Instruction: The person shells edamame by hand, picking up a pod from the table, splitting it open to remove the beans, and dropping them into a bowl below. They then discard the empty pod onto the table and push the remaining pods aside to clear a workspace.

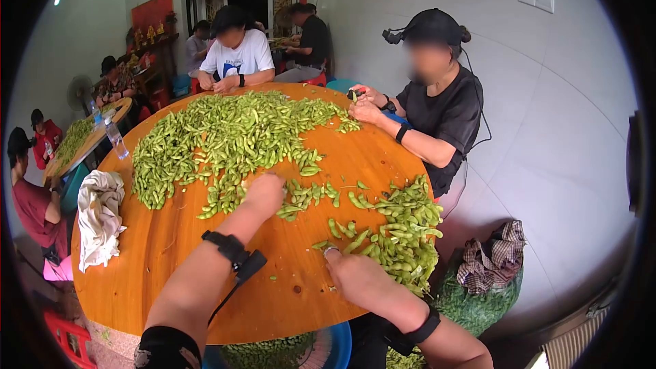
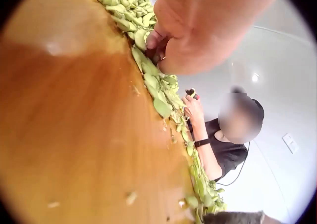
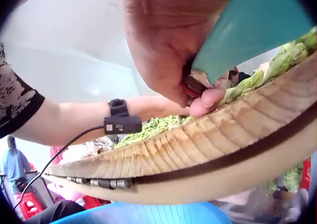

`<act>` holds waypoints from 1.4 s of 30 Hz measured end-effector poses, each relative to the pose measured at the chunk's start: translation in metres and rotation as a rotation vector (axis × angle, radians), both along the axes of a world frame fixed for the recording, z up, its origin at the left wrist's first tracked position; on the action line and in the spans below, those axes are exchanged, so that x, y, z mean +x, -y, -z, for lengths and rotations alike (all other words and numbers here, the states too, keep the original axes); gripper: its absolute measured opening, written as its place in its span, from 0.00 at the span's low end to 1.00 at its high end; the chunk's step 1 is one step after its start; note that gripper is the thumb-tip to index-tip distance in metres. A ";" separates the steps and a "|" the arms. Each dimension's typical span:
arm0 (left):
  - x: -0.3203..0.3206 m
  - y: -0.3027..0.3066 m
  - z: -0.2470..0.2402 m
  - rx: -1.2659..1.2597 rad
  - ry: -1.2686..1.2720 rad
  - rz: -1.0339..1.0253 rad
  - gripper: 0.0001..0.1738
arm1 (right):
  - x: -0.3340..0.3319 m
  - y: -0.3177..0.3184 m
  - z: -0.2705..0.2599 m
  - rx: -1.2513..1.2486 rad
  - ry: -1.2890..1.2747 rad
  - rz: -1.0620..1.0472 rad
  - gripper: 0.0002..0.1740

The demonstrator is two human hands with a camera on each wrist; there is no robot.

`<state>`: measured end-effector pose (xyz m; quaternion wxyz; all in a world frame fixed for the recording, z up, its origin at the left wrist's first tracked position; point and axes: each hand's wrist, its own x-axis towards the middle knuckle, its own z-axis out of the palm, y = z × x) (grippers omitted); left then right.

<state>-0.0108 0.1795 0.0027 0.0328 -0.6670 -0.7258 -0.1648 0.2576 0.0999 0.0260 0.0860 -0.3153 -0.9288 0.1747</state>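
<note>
A heap of green soybean pods [image 1: 232, 130] covers the far half of a round wooden table [image 1: 171, 260]. My left hand [image 1: 265, 195] is at the heap's near edge, its bent fingers among pods [image 2: 148, 68] in the left wrist view; I cannot tell whether it grips any. At the near right my right hand [image 1: 359, 277] rests low over the table beside a second pile of pods [image 1: 403, 232]. Seen from its wrist, that hand's curled fingers [image 3: 210, 99] hold a teal tapering piece [image 3: 247, 31], whose far end runs out of view.
A bunched white cloth [image 1: 101, 215] and a water bottle [image 1: 116, 138] are at the table's left. People sit opposite, one in black [image 1: 444, 96] at the right. A blue basin [image 1: 342, 345] stands under the near edge; a green bag [image 1: 478, 301] with checked cloth is right.
</note>
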 end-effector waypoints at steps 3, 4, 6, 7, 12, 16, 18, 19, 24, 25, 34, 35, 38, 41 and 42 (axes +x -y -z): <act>-0.008 0.032 -0.001 0.026 -0.054 0.058 0.07 | -0.002 -0.002 0.005 -0.043 -0.170 -0.017 0.10; -0.006 0.044 -0.002 0.026 -0.060 0.054 0.07 | -0.005 -0.004 0.011 -0.043 -0.175 -0.021 0.10; 0.000 0.072 -0.008 0.128 0.266 0.056 0.10 | -0.014 -0.007 0.023 -0.052 -0.530 -0.030 0.08; 0.004 0.086 -0.011 0.057 0.528 0.023 0.12 | -0.017 -0.005 0.022 -0.056 -0.531 -0.037 0.08; 0.011 0.144 0.004 -0.168 1.469 0.007 0.11 | -0.043 0.007 0.013 -0.967 -0.601 0.159 0.09; 0.022 0.175 -0.009 -0.202 1.385 -0.066 0.12 | -0.061 0.034 0.012 -0.978 -0.605 0.147 0.08; 0.025 0.181 -0.003 -0.131 1.192 -0.029 0.13 | -0.065 0.038 0.020 -1.033 -0.612 0.134 0.09; 0.027 0.183 0.000 -0.058 0.993 0.010 0.14 | -0.067 0.039 0.022 -1.083 -0.625 0.118 0.09; 0.024 0.184 0.002 0.111 0.695 0.233 0.19 | -0.071 0.047 0.023 -1.073 -0.692 0.206 0.09; 0.023 0.185 0.002 0.138 0.585 0.283 0.21 | -0.071 0.048 0.024 -1.086 -0.704 0.211 0.09; 0.021 0.185 0.014 0.161 0.573 0.346 0.24 | -0.080 0.054 0.034 -1.119 -0.805 0.245 0.09; 0.021 0.185 0.014 0.159 0.575 0.345 0.24 | -0.080 0.054 0.035 -1.121 -0.803 0.247 0.09; 0.023 0.185 0.014 0.155 0.583 0.318 0.24 | -0.080 0.056 0.037 -1.104 -0.793 0.238 0.10; 0.024 0.187 0.012 0.176 0.530 0.320 0.24 | -0.081 0.059 0.034 -1.105 -0.840 0.242 0.11; 0.026 0.188 0.010 0.168 0.525 0.330 0.24 | -0.082 0.060 0.032 -1.093 -0.842 0.238 0.11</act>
